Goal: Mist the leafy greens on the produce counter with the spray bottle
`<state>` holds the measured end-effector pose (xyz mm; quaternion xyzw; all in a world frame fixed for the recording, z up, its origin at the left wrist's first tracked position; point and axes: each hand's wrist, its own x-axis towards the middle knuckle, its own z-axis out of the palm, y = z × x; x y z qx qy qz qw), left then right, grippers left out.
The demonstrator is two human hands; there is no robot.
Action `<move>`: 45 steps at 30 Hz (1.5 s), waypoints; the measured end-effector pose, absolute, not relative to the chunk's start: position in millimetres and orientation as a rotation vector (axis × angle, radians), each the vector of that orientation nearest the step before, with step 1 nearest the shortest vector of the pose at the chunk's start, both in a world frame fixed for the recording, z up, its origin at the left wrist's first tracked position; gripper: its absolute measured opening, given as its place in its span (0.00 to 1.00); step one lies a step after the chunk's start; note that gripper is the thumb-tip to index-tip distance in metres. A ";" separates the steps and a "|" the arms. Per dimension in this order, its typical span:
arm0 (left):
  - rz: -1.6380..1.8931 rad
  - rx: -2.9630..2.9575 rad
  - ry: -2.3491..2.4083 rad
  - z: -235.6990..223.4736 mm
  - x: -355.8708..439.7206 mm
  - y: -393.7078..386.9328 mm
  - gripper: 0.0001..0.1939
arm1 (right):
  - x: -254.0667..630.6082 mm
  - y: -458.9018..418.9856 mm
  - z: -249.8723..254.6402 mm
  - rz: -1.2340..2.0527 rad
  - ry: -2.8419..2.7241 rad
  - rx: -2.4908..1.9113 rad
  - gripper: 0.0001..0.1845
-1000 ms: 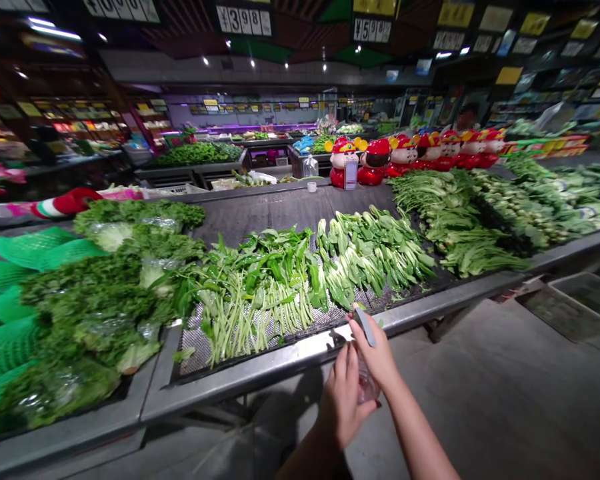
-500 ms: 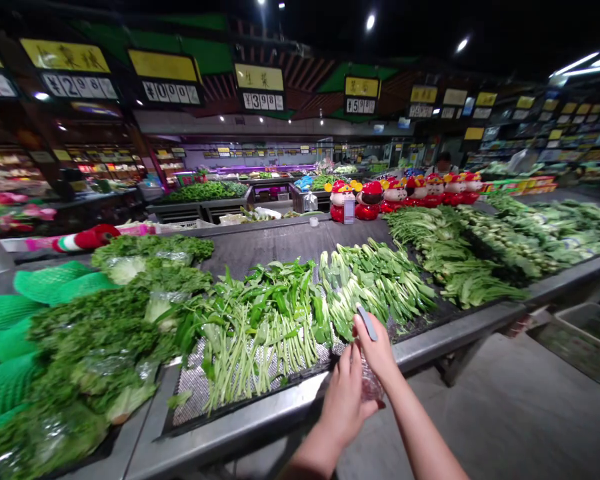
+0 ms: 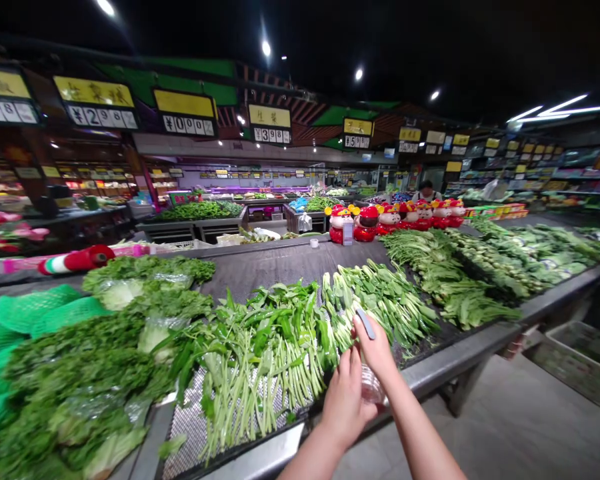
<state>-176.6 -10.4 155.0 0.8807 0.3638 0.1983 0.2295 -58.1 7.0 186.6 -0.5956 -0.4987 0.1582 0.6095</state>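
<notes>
My right hand [image 3: 375,343] is closed with a small flat grey strip-like tool [image 3: 365,323] in it, whose tip sticks out above my fingers. My left hand [image 3: 347,393] curls against it from the left, its fingers bent round a clear, shiny round object [image 3: 371,385] between both palms. What that object is I cannot make out, as the hands cover much of it. Both hands are held above the front edge of the vegetable stand. Just beyond them lie long-stemmed leafy greens [image 3: 265,360] and a bundle of short pale-stemmed greens [image 3: 385,300].
Curly lettuce [image 3: 95,373] is heaped at the left beside green mesh netting [image 3: 50,310]. Red figurines [image 3: 365,223] line the stand's back edge. A metal rail [image 3: 480,343] runs along the front. On the floor at right sits a crate [image 3: 580,353]. A person [image 3: 427,192] stands far behind.
The view has tilted up slightly and shifted, so the stand appears lower in the frame. Both hands keep nearly the same pose and grip.
</notes>
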 end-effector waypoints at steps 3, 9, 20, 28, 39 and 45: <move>0.531 2.429 1.000 158.1 -185.7 -6.1 0.49 | -67.7 9.2 189.5 0.343 -1.134 -1.383 0.18; 0.525 2.440 0.987 163.0 -203.1 -1.3 0.48 | -83.1 14.6 196.9 0.343 -1.133 -1.395 0.19; 0.544 2.423 0.977 161.8 -230.9 2.6 0.49 | -113.2 17.9 197.2 0.336 -1.135 -1.409 0.20; 0.496 2.437 0.949 156.5 -235.3 -3.9 0.49 | -116.7 7.7 195.0 0.389 -1.108 -1.461 0.19; 0.425 2.426 0.906 151.1 -234.9 -25.4 0.53 | -115.5 -12.8 173.6 0.329 -1.012 -1.483 0.19; 0.305 2.388 0.902 139.1 -234.5 -36.9 0.54 | -110.7 -26.5 151.9 0.406 -0.969 -1.539 0.18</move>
